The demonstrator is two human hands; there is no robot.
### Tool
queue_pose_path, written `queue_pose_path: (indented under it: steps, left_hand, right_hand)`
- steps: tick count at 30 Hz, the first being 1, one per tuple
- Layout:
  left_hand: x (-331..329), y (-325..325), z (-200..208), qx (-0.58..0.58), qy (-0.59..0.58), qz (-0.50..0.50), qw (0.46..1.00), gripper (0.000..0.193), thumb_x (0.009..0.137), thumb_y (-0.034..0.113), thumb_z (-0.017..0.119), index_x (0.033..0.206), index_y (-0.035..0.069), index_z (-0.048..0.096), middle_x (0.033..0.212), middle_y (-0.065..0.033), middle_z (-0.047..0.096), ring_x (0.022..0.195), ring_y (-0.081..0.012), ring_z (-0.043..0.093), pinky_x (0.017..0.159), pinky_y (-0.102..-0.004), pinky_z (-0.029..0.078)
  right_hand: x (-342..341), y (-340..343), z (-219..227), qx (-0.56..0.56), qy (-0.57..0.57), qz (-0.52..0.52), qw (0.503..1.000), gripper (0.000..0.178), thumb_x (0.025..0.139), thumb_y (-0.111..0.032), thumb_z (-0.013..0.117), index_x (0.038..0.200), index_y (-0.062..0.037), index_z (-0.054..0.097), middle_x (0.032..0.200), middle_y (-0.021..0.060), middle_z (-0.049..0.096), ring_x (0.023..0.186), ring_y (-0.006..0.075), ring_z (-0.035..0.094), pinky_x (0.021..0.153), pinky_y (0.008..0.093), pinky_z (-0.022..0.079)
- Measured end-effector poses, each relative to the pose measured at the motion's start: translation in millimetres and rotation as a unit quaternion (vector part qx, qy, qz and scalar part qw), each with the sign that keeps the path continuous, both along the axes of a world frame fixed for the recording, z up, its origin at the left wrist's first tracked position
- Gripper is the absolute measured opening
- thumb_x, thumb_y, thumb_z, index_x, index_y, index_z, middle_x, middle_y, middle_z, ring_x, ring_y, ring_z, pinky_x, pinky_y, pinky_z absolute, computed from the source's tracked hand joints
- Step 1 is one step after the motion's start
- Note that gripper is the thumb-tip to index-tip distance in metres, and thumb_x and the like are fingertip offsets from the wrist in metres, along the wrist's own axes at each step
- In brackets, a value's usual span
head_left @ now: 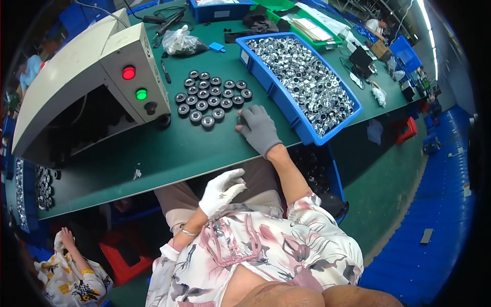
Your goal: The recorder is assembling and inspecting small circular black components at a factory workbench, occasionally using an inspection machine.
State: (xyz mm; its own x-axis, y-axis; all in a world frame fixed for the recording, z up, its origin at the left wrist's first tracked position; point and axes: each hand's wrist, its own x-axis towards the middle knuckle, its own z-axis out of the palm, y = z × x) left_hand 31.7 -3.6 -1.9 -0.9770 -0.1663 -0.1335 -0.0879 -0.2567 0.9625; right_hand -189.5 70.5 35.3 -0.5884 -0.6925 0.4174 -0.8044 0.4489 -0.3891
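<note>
My right hand [260, 130], in a grey glove with bare fingertips, rests on the green table. Its fingers curl round a dark piece, apparently a black wheel, mostly hidden under them. Just left of that hand, several black wheels [202, 94] with shiny metal centres lie flat in close rows. My left hand [223, 191], in a white glove, hovers over my lap in front of the table edge. Its fingers are loosely bent and apart from the thumb, with nothing in them.
A blue bin [303, 122] full of shiny metal parts stands right of my right hand. A beige machine [120, 56] with red and green lights fills the left. Behind lie a plastic bag [183, 42] and a pen [165, 72]. A co-worker's arm [75, 251] shows at lower left.
</note>
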Motion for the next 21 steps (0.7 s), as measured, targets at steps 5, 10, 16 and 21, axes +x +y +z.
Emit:
queue_pose_path:
  steps: [5, 10, 16, 21]
  left_hand:
    - [-5.5, -14.4, 36.4, 0.07, 0.01, 0.034, 0.997, 0.039, 0.096, 0.006, 0.066, 0.131, -0.008, 0.055, 0.105, -0.0129, 0.067, 0.09, -0.0162, 0.064, 0.084, -0.0296, 0.052]
    - [-28.6, -12.6, 47.1, 0.202, -0.012, 0.09, 0.975, 0.043, 0.103, 0.024, 0.059, 0.131, -0.007, 0.054, 0.103, -0.0126, 0.068, 0.085, -0.0171, 0.065, 0.078, -0.0294, 0.054]
    - [-35.5, -3.7, 41.2, 0.233, -0.041, 0.046, 0.97, 0.028, 0.1, 0.022, 0.063, 0.117, -0.001, 0.064, 0.095, -0.008, 0.068, 0.079, -0.0141, 0.064, 0.071, -0.0275, 0.051]
    - [-19.4, 7.9, 32.0, 0.046, 0.026, 0.013, 0.999, 0.026, 0.099, 0.014, 0.063, 0.118, -0.003, 0.062, 0.098, -0.0036, 0.065, 0.088, -0.0096, 0.059, 0.078, -0.0241, 0.048]
  right_hand:
    - [14.3, 32.1, 16.8, -0.073, -0.124, 0.13, 0.981, 0.032, 0.08, -0.011, 0.074, 0.109, -0.0033, 0.066, 0.108, 0.0113, 0.062, 0.1, 0.0295, 0.061, 0.086, 0.0372, 0.05]
    - [53.4, 50.9, 9.4, -0.244, -0.376, 0.209, 0.869, 0.033, 0.081, -0.008, 0.073, 0.113, -0.0018, 0.067, 0.111, 0.0115, 0.061, 0.093, 0.0251, 0.062, 0.082, 0.0331, 0.05]
    - [68.9, 56.2, 8.9, -0.218, -0.26, 0.221, 0.914, 0.046, 0.073, -0.006, 0.077, 0.117, -0.0026, 0.066, 0.111, 0.0101, 0.062, 0.099, 0.0252, 0.057, 0.087, 0.0348, 0.048]
    - [70.9, 71.9, 12.5, -0.155, -0.097, 0.247, 0.952, 0.045, 0.067, -0.002, 0.075, 0.11, -0.0029, 0.066, 0.102, 0.0089, 0.063, 0.097, 0.0299, 0.058, 0.088, 0.0379, 0.048]
